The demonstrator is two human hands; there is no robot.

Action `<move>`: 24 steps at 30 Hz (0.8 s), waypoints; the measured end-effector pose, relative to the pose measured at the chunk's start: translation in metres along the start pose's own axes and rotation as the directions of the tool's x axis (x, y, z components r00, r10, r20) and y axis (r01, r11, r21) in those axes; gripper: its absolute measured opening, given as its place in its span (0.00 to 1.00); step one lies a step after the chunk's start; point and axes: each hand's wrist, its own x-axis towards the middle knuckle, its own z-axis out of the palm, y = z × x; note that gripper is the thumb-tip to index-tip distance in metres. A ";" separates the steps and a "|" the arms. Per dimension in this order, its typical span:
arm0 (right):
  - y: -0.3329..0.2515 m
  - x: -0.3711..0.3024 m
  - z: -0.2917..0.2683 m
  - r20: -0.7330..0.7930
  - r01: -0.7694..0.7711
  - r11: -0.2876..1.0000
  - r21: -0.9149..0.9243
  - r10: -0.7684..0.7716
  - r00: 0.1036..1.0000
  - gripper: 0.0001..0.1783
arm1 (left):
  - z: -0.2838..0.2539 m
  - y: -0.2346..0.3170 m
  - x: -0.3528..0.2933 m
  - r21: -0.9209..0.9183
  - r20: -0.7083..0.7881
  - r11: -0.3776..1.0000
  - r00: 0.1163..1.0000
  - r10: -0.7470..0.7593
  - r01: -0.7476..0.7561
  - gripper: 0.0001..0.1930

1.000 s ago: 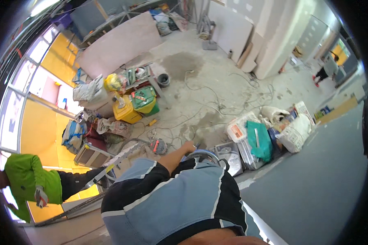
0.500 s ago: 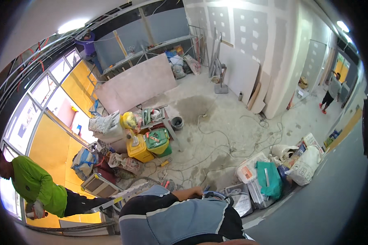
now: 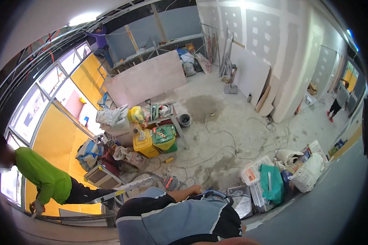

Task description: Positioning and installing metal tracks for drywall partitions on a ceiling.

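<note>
My left forearm comes out of a blue-grey and black sleeve (image 3: 159, 199) at the lower middle. It ends in my left hand (image 3: 195, 190), close to the front of my shirt. The fingers are too small and too hidden to read, and I see nothing held in them. Beside the hand, a bluish rounded edge (image 3: 212, 193) shows at the end of the shirt; what it is I cannot make out. My right hand is hidden; only a small patch of skin (image 3: 244, 228) shows past the shirt's right side. A clear-wrapped package (image 3: 240, 202) lies just right of my body.
A person in green (image 3: 43, 175) works at the left by a ladder (image 3: 131, 188); others are far left and far right. Bins (image 3: 145, 145), a bucket (image 3: 185, 120), bags (image 3: 310, 173), a teal bag (image 3: 271, 183) and cables (image 3: 229, 141) occupy the floor. Boards lean on walls.
The whole view has shifted, so the room sits slightly farther right and lower. The person in green has moved their hands. My left arm stays in nearly the same pose.
</note>
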 end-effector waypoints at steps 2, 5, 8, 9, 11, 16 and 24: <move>-0.010 -0.013 -0.011 -0.035 -0.048 0.997 0.068 0.050 0.998 0.13 | 0.000 0.000 -0.001 0.052 0.162 0.998 0.986 -0.030 0.022 0.29; -0.017 -0.016 -0.009 -0.041 -0.080 0.987 0.137 0.086 0.995 0.14 | 0.003 0.000 -0.009 0.020 0.174 0.999 0.984 -0.047 0.044 0.33; -0.007 -0.017 -0.005 -0.037 -0.109 0.977 0.181 0.117 0.992 0.15 | 0.010 -0.007 -0.011 0.010 0.218 0.999 0.975 -0.052 0.051 0.34; -0.003 -0.018 -0.004 -0.036 -0.111 0.976 0.190 0.120 0.992 0.16 | 0.017 -0.015 -0.007 0.017 0.221 0.999 0.974 -0.052 0.049 0.34; 0.011 -0.016 -0.006 -0.042 -0.101 0.973 0.206 0.112 0.993 0.16 | 0.026 -0.026 0.012 0.053 0.296 0.999 0.955 -0.007 -0.009 0.34; 0.052 -0.028 0.000 -0.133 -0.118 0.953 0.281 0.161 0.978 0.16 | 0.006 0.014 0.024 0.075 0.283 0.984 0.950 0.132 -0.159 0.28; 0.028 -0.126 0.014 -0.223 -0.103 0.826 0.554 0.267 0.938 0.10 | -0.015 0.061 0.056 0.277 0.209 0.958 0.978 0.017 -0.076 0.34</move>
